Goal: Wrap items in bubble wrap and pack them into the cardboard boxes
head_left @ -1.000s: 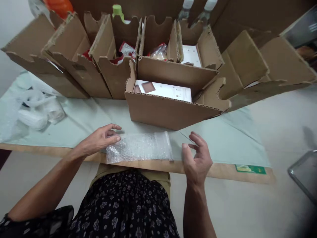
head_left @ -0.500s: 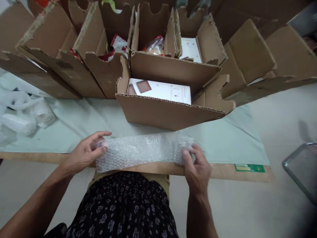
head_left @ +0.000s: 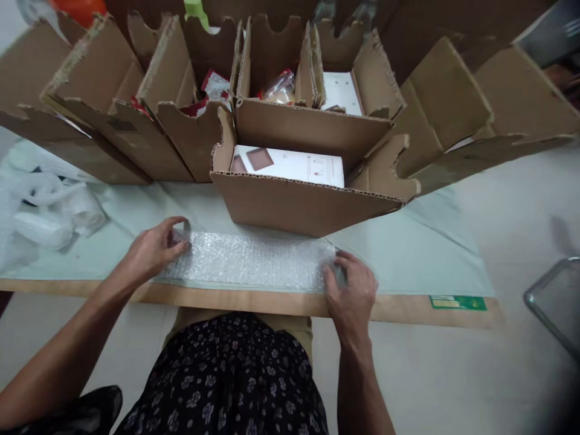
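A strip of clear bubble wrap [head_left: 256,260] lies stretched out lengthwise along the front of the green-covered table. At its left end is my left hand [head_left: 151,248], with thumb and forefinger curved around the upper corner. My right hand [head_left: 353,287] grips the opposite end, thumb on the near side and fingers bent over the edge. Just beyond the strip stands an open cardboard bin [head_left: 312,208]. Inside that bin is a white printed box [head_left: 290,164].
More cardboard bins [head_left: 109,133] line the back, some with red packets [head_left: 217,87] and a white box [head_left: 342,93]. Rolls of white wrapping [head_left: 43,226] lie at the left. A green label [head_left: 457,302] is on the table's wooden edge [head_left: 399,307]. A metal frame [head_left: 544,296] stands at right.
The bubble wrap has gone from raised over the table edge to lying flatter, farther onto the cloth. Both hands have moved slightly forward and left with it.
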`<state>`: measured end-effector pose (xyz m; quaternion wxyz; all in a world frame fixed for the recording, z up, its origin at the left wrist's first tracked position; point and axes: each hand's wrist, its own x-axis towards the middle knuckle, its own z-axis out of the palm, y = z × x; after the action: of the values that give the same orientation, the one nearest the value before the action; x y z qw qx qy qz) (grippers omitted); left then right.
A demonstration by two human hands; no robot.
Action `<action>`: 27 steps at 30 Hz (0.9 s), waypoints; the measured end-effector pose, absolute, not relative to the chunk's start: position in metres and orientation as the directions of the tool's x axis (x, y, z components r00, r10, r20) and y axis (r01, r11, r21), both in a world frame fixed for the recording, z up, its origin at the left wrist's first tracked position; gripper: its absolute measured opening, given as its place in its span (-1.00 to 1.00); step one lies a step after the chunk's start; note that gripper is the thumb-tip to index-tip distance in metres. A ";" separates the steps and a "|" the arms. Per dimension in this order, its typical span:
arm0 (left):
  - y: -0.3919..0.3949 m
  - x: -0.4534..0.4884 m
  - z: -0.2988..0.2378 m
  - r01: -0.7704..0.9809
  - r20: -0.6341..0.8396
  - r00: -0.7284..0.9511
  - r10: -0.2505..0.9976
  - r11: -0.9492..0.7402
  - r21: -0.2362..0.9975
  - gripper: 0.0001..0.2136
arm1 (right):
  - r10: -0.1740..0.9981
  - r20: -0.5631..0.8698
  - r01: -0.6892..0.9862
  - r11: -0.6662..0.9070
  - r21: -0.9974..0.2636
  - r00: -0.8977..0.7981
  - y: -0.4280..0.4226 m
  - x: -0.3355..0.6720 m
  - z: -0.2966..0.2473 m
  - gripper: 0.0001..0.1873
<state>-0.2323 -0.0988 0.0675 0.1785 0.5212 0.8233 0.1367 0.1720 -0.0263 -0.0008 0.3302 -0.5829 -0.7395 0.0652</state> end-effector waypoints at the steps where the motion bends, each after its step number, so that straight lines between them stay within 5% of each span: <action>1: -0.103 -0.226 0.064 0.857 -0.054 -0.394 0.918 0.388 0.340 -0.46 | 0.894 0.438 0.837 0.306 -0.453 -0.090 -0.026 0.176 0.000 -0.73; 4: -0.120 -0.198 0.063 0.964 0.309 -0.240 0.920 0.188 0.188 -0.44 | 0.844 0.523 0.845 0.361 -0.395 -0.116 -0.033 0.174 0.014 -0.61; 6: -0.129 -0.174 0.061 0.989 0.401 -0.061 0.914 0.002 0.146 -0.40 | 0.816 0.524 0.792 0.480 -0.377 -0.245 -0.040 0.151 0.026 -0.59; 9: -0.132 -0.143 0.046 0.973 0.293 0.118 0.949 -0.170 0.158 -0.34 | 0.744 0.376 0.641 0.668 -0.379 -0.553 -0.049 0.094 0.034 -0.51; 12: -0.130 -0.132 0.022 0.973 0.125 0.130 0.984 -0.150 0.175 -0.38 | 0.644 0.198 0.541 0.742 -0.396 -0.739 -0.050 0.057 0.027 -0.47; 15: -0.128 -0.136 0.009 0.967 0.043 0.133 0.990 -0.139 0.213 -0.37 | 0.719 0.156 0.627 0.675 -0.388 -0.678 -0.045 0.079 0.011 -0.44; 21: -0.128 -0.141 0.018 0.930 0.049 0.136 0.990 -0.145 0.337 -0.37 | 0.915 0.271 0.874 0.376 -0.308 -0.298 -0.033 0.192 0.002 -0.50; 27: -0.137 -0.179 0.044 0.932 0.199 -0.323 0.925 0.275 0.236 -0.56 | 0.905 0.363 0.868 0.352 -0.350 -0.221 -0.008 0.186 0.005 -0.54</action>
<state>-0.1787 -0.1372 0.0444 -0.0110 0.5816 0.7983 0.1560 0.1857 -0.0078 0.0046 0.2589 -0.5679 -0.7805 0.0358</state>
